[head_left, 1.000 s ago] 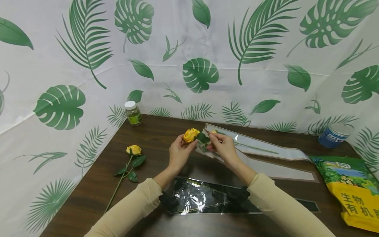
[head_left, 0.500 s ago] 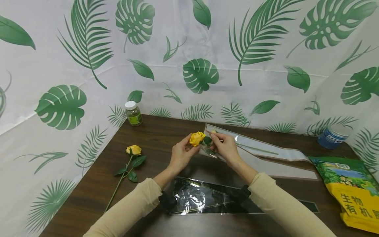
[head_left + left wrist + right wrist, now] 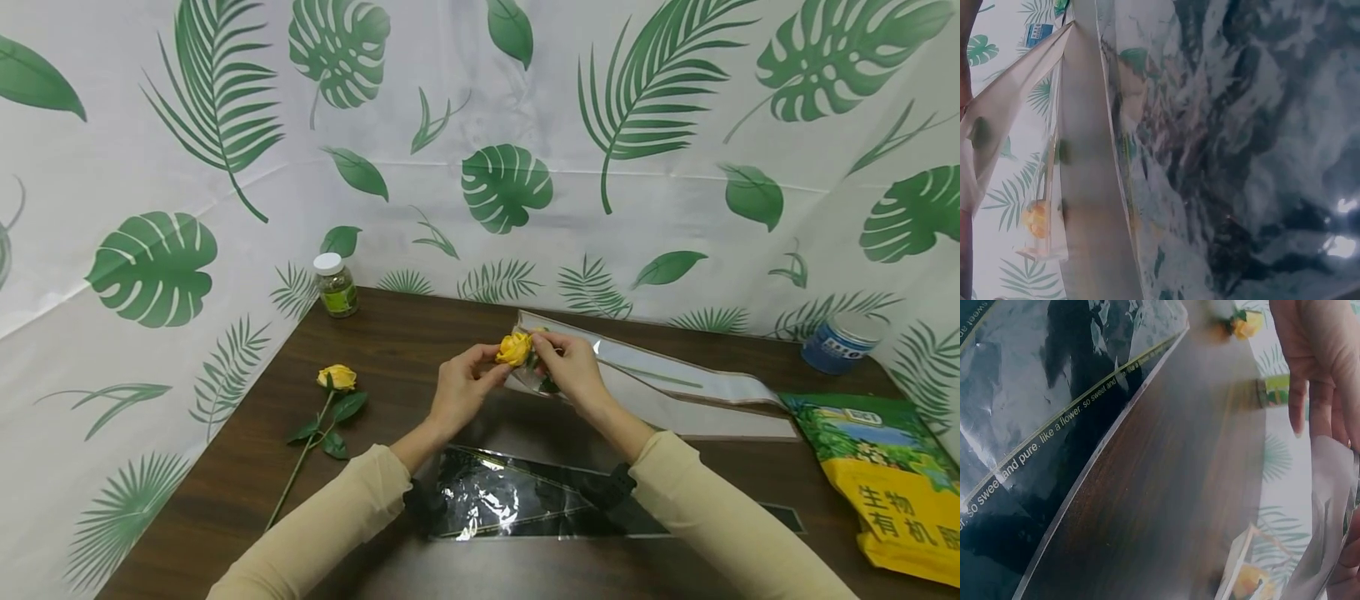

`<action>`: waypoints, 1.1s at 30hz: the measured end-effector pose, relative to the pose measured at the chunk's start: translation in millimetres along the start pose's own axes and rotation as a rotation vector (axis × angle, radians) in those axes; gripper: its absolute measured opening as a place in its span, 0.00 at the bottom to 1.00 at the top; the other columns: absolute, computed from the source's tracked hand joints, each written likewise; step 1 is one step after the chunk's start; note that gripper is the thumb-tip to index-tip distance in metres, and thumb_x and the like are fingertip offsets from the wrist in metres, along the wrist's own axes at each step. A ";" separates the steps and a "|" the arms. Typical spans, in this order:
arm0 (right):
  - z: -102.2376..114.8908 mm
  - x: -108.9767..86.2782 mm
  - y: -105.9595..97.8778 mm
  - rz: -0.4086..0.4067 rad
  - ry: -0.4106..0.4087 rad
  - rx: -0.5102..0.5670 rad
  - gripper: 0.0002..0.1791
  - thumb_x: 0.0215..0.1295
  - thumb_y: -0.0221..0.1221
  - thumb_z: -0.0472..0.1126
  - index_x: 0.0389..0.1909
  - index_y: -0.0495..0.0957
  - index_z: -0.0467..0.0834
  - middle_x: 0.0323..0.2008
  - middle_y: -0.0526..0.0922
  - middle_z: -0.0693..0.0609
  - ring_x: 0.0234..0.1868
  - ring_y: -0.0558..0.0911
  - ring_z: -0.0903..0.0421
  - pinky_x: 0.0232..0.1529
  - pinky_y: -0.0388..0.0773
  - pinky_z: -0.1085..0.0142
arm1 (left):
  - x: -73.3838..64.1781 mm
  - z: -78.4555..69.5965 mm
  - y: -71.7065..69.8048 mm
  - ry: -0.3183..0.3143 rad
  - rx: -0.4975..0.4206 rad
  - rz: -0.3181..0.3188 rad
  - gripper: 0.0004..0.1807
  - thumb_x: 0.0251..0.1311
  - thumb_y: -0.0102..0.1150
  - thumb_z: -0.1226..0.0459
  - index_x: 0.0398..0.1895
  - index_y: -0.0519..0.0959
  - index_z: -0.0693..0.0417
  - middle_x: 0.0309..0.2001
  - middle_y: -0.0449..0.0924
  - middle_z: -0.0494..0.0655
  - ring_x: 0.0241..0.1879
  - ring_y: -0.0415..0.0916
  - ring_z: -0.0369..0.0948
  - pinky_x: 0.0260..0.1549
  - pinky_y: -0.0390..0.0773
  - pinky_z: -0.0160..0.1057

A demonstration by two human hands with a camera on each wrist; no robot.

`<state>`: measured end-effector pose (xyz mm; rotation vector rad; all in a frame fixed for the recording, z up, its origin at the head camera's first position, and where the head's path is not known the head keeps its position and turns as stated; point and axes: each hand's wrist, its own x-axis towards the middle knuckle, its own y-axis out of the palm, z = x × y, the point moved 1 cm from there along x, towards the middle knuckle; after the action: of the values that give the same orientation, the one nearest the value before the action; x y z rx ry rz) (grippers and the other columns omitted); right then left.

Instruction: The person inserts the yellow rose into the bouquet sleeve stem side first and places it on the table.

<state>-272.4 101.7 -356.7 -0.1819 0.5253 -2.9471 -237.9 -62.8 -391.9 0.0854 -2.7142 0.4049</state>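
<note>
My left hand (image 3: 459,385) holds a yellow rose (image 3: 514,349) at its bloom, between fingers and thumb. Close beside it, my right hand (image 3: 576,371) pinches the mouth of a pale, see-through flower sleeve (image 3: 697,417) that tapers off to the right. The rose's leaves and stem run into the sleeve, partly hidden by the right hand; a green leaf (image 3: 980,132) shows through the film in the left wrist view. Behind lies another sleeve (image 3: 720,384) with a rose stem (image 3: 660,377) inside; its yellow bloom (image 3: 1036,219) appears in the left wrist view.
A loose yellow rose (image 3: 337,377) lies at left. A shiny black sleeve (image 3: 517,496) with printed lettering lies under the forearms. Around the dark wooden table (image 3: 405,325) stand a white-capped jar (image 3: 336,286), a blue can (image 3: 840,343) and a green-yellow bag (image 3: 885,483).
The rose has slid right with my left hand, its bloom now close to my right fingers. Its leaves have gone into the sleeve. My right hand stays at the sleeve's mouth.
</note>
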 end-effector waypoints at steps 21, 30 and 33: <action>-1.0 0.9 -10.1 0.088 -0.046 -0.048 0.21 0.73 0.46 0.43 0.54 0.74 0.30 0.43 0.80 0.36 0.31 0.75 0.59 0.36 0.78 0.67 | 0.6 -16.3 4.2 -0.189 -0.100 0.032 0.23 0.53 0.65 0.71 0.54 0.75 0.66 0.47 0.80 0.62 0.38 0.83 0.52 0.31 0.80 0.34; -20.0 0.2 -26.6 0.168 -0.297 -0.302 0.28 0.65 0.58 0.43 0.62 0.67 0.34 0.46 0.77 0.38 0.46 0.76 0.45 0.41 0.75 0.57 | 3.7 -1.5 6.6 -0.195 -0.166 -0.015 0.23 0.53 0.65 0.72 0.54 0.75 0.68 0.46 0.81 0.62 0.37 0.82 0.52 0.26 0.74 0.25; -37.3 -4.1 -42.8 0.196 -0.426 -0.498 0.34 0.57 0.66 0.41 0.62 0.68 0.32 0.50 0.75 0.35 0.51 0.74 0.40 0.46 0.74 0.48 | 5.4 0.6 4.8 -0.195 -0.161 -0.016 0.23 0.53 0.65 0.72 0.54 0.76 0.67 0.46 0.81 0.61 0.37 0.82 0.50 0.26 0.74 0.25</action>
<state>-278.8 154.6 -376.9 -0.7399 1.1142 -2.4295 -243.6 -58.5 -391.5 0.1066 -2.9247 0.1806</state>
